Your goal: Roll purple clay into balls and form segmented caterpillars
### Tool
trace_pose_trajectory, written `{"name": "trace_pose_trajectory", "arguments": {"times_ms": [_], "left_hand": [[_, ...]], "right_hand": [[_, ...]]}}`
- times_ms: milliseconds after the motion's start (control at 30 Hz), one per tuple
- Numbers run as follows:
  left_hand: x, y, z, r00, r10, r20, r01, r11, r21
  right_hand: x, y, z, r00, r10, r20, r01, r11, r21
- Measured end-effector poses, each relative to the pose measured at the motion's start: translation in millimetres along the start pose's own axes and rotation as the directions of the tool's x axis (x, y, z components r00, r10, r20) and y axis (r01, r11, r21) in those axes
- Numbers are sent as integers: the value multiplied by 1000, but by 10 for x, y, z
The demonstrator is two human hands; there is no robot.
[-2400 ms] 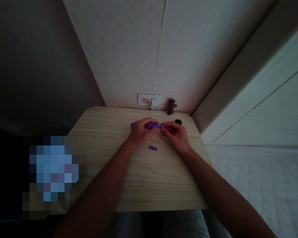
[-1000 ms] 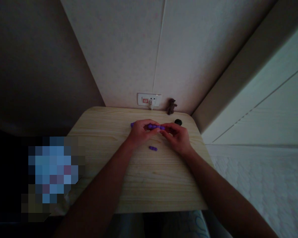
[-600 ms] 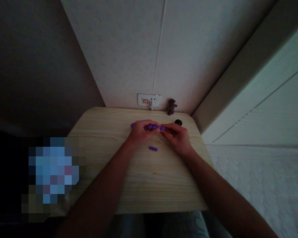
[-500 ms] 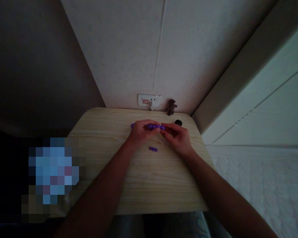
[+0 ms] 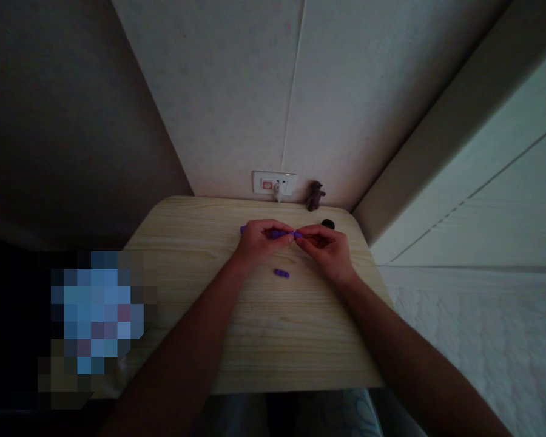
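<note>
My left hand [image 5: 256, 243] is closed around a knobbly purple piece [image 5: 279, 233] that looks like a row of joined balls. Its right end meets the fingertips of my right hand [image 5: 325, 247], which pinch at it from the side. Part of the piece is hidden by my fingers. Another bit of purple [image 5: 242, 230] shows just left of my left hand; whether it joins the held piece cannot be seen. Below the hands, a short purple strip of balls [image 5: 281, 274] lies on the wooden table [image 5: 295, 340].
A small dark brown figurine [image 5: 315, 195] stands at the table's back edge by the wall. In front of it sits a round black object [image 5: 328, 224]. A white wall socket [image 5: 274, 182] holds a plug. Pale bedding [image 5: 477, 340] lies at the right.
My right fingertips have closed in on the right end of the purple piece, covering more of it. The left hand and the loose strip stay nearly where they were.
</note>
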State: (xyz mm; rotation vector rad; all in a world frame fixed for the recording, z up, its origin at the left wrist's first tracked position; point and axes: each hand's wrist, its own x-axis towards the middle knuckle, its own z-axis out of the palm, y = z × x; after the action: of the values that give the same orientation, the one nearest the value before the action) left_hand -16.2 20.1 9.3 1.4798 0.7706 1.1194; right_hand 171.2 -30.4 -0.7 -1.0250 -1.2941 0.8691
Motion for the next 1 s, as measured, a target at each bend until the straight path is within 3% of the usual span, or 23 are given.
{"name": "trace_pose_trajectory", "arguments": {"times_ms": [600, 1000], "left_hand": [[-18, 4, 26, 1000, -2, -22, 3, 999, 33], [-3, 3, 36, 999, -32, -41, 30, 999, -41]], "right_hand": [[-11, -46, 4, 998, -63, 7, 64, 995, -83], [-26, -80, 46, 999, -40, -16, 39, 995, -88]]}}
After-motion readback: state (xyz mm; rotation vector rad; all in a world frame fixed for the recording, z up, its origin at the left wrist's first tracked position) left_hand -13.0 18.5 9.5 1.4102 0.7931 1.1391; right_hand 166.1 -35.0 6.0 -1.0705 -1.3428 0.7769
